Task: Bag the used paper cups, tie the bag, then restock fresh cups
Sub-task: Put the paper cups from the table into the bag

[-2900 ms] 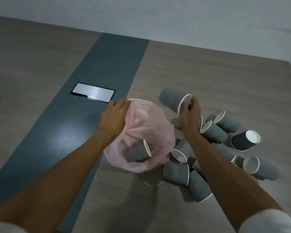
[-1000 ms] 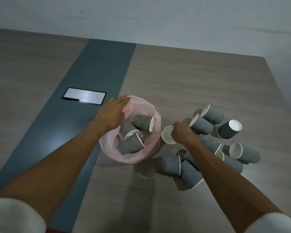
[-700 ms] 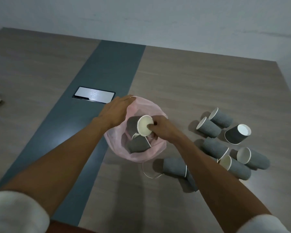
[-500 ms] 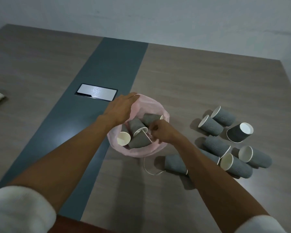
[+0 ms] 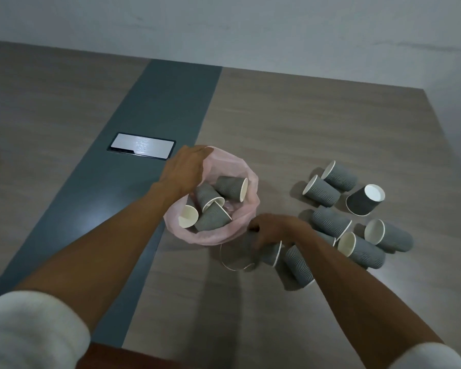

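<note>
A thin pink plastic bag sits open near the middle of the wood-look table. Inside it lie four grey wavy paper cups with white insides, tipped on their sides and touching each other.

More grey paper cups lie in a loose pile on the table at about 3 o'clock from the bag. Most are on their sides. One dark cup stands upside down at the far right of the pile.

The left hand is at 11 o'clock on the bag. Its fingers curl over the bag's rim and hold it open. The arm reaches in from the lower left, with a white sleeve at the end.

The right hand is at 4 o'clock from the bag, just beside it. Its fingers curl down around a grey cup lying on its side, gripping it. Another cup lies next to it, partly under the arm.

A shiny flat silver plate is set into the blue-grey stripe at 10 o'clock from the bag. No writing can be read anywhere.
</note>
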The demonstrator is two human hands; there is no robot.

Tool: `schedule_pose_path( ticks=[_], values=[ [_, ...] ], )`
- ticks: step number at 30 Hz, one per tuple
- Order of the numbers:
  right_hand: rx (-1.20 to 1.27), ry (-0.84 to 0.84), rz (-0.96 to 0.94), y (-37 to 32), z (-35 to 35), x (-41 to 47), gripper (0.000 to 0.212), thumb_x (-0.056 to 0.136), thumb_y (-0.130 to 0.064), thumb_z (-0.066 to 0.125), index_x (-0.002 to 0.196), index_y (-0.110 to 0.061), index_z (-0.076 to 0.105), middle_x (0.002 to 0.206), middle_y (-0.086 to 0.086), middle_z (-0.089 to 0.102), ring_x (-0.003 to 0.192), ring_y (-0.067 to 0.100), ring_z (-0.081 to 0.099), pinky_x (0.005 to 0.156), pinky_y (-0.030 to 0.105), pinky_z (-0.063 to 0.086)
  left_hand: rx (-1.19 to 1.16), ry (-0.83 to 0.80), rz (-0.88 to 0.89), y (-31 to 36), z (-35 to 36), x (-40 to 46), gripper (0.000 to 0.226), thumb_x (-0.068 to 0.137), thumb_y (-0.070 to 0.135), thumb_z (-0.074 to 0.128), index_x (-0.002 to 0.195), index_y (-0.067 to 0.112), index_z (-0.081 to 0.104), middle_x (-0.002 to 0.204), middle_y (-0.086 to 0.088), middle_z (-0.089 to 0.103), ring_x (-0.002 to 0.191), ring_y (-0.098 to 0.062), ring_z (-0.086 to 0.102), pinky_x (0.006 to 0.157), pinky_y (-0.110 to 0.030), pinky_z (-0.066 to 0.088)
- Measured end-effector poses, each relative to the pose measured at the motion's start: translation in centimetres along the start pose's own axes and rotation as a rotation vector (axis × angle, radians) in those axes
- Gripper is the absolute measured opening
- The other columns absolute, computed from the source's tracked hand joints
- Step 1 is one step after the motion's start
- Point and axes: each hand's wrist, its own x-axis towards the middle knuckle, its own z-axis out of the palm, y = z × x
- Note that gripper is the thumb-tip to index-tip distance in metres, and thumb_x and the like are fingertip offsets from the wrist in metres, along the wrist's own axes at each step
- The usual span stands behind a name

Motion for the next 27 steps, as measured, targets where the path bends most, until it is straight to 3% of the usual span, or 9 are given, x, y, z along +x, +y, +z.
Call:
schedule_pose_path(
  ticks=[4,8,10,12,16,18,21,24,27],
  values=[
    [0.578,0.158,-0.059,-2.4,-4.4,-0.9,0.028,0.086,-0.029,0.077,0.108,-0.017,0.064,0.1,0.003,0.065,0.086,0.018,0.064,0.065,0.031,0.054,0.005,-0.01,0.026,-0.7,-0.6,-0.4,0.056,0.094,-0.002,0.043,0.143,0.022,0.054,0.148,0.002,0.055,0.12,-0.034,0.056,0.098,-0.049,0.051],
    [0.821,0.34,-0.105,-5.7,-5.2,1.9,0.027,0.084,-0.036,0.081,0.086,-0.012,0.07,0.086,0.008,0.072,0.08,0.024,0.07,0.077,0.044,0.061,-0.015,0.013,0.054,-0.9,-0.9,-0.5,0.055,0.093,-0.002,0.045,0.142,0.022,0.054,0.147,0.001,0.056,0.119,-0.035,0.057,0.097,-0.051,0.051],
    [0.883,0.497,-0.02,-6.4,-4.7,3.9,0.032,0.084,-0.038,0.078,0.072,-0.011,0.068,0.075,0.013,0.073,0.072,0.029,0.072,0.08,0.051,0.062,-0.015,0.009,0.046,-0.7,-1.1,-0.5,0.053,0.095,0.001,0.047,0.143,0.022,0.053,0.148,0.001,0.055,0.12,-0.034,0.056,0.097,-0.051,0.051],
    [0.841,0.608,0.081,-6.0,-4.1,5.2,0.027,0.087,-0.031,0.07,0.071,-0.009,0.067,0.076,0.018,0.075,0.073,0.035,0.074,0.075,0.053,0.062,-0.003,0.0,0.036,-0.7,-1.1,-0.3,0.053,0.096,0.002,0.048,0.144,0.023,0.052,0.149,0.002,0.053,0.122,-0.032,0.054,0.097,-0.051,0.051],
    [0.598,0.632,0.209,-1.5,-3.1,5.0,0.021,0.083,-0.025,0.061,0.091,-0.006,0.066,0.086,0.012,0.072,0.083,0.034,0.072,0.064,0.041,0.058,0.041,-0.023,0.075,-0.6,-0.4,-0.1,0.057,0.094,0.001,0.049,0.145,0.025,0.052,0.154,0.0,0.047,0.126,-0.033,0.05,0.096,-0.048,0.051],
    [0.456,0.674,0.297,1.7,-2.7,4.3,0.029,0.084,-0.027,0.06,0.104,-0.006,0.059,0.102,0.014,0.066,0.098,0.036,0.066,0.073,0.037,0.051,0.057,-0.036,0.067,-0.3,0.1,0.1,0.054,0.093,0.006,0.052,0.143,0.027,0.055,0.156,-0.003,0.043,0.131,-0.033,0.045,0.095,-0.048,0.049],
    [0.17,0.771,0.383,6.1,-2.9,3.2,0.034,0.091,-0.015,0.057,0.123,-0.006,0.051,0.128,0.021,0.051,0.122,0.042,0.049,0.093,0.047,0.047,0.163,0.006,0.125,0.6,0.9,0.8,0.04,0.089,0.008,0.061,0.126,0.022,0.069,0.154,-0.008,0.046,0.13,-0.036,0.045,0.092,-0.05,0.048],
    [-0.122,0.81,0.434,9.4,-4.0,2.9,0.041,0.092,-0.007,0.052,0.131,-0.014,0.047,0.142,0.023,0.035,0.13,0.043,0.036,0.099,0.055,0.042,0.218,0.004,0.17,1.6,1.4,1.6,0.02,0.088,0.009,0.063,0.103,0.014,0.074,0.151,-0.01,0.049,0.129,-0.037,0.046,0.093,-0.05,0.043],
    [-0.248,0.716,0.499,11.7,-4.6,3.7,0.042,0.094,-0.007,0.05,0.135,-0.017,0.05,0.149,0.028,0.028,0.132,0.046,0.036,0.104,0.055,0.039,0.182,-0.027,0.146,2.0,1.6,2.2,0.016,0.088,0.007,0.062,0.099,0.008,0.074,0.146,-0.011,0.054,0.128,-0.037,0.047,0.089,-0.049,0.046]
  ],
)
